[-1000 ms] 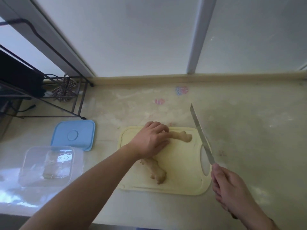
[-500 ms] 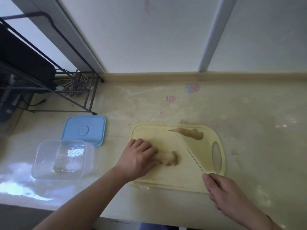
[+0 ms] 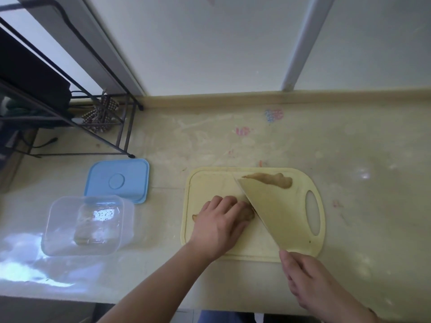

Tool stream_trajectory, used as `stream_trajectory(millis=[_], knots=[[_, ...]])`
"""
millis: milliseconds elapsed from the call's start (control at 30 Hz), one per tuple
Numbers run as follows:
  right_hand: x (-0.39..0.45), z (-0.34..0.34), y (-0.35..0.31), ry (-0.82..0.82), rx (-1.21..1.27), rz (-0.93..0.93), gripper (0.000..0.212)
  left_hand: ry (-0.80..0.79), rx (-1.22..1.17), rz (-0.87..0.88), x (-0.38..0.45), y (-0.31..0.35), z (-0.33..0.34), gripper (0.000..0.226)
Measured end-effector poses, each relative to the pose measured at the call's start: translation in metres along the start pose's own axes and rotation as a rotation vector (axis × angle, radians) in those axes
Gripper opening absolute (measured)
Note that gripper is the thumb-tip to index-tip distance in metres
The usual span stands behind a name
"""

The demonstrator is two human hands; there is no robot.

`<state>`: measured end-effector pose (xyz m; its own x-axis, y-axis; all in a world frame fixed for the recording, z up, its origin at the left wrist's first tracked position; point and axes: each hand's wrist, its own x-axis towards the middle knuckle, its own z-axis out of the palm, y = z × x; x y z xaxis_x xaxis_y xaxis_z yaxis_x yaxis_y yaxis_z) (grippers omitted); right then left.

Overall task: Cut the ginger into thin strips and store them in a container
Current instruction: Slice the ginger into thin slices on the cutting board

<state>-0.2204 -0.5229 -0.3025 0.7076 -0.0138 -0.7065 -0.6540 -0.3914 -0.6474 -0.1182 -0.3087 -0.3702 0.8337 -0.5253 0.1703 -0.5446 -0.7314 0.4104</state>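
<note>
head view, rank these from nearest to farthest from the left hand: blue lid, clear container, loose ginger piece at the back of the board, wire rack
Measured from the left hand:
1. Loose ginger piece, right and back on the cutting board.
2. Blue lid, to the left on the counter, a little nearer than the next.
3. Clear container, farther left, in front of the lid.
4. Wire rack, far back left.

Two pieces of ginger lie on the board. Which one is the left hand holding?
The near piece, under the left hand beside the knife. The far piece lies free at the back edge of the board.
</note>
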Motion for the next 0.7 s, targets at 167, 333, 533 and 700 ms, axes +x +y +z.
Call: stream_trajectory(millis=[167,333,533,700], knots=[[-0.004,-0.002,-0.008,-0.069,0.074,0.085,0.065,0.023,0.038,0.005,-0.001,0.005,0.003,0.030],[-0.005,0.008,-0.013,0.003,-0.069,0.074,0.067,0.026,0.062,0.034,0.000,0.005,0.005,0.029],[-0.001,0.014,-0.010,0.074,-0.027,0.032,0.069,0.081,0.082,0.061,0.001,0.005,0.007,0.023],[-0.007,0.012,-0.008,0.062,-0.050,0.030,0.084,0.113,0.060,0.106,0.002,0.006,0.010,0.019]])
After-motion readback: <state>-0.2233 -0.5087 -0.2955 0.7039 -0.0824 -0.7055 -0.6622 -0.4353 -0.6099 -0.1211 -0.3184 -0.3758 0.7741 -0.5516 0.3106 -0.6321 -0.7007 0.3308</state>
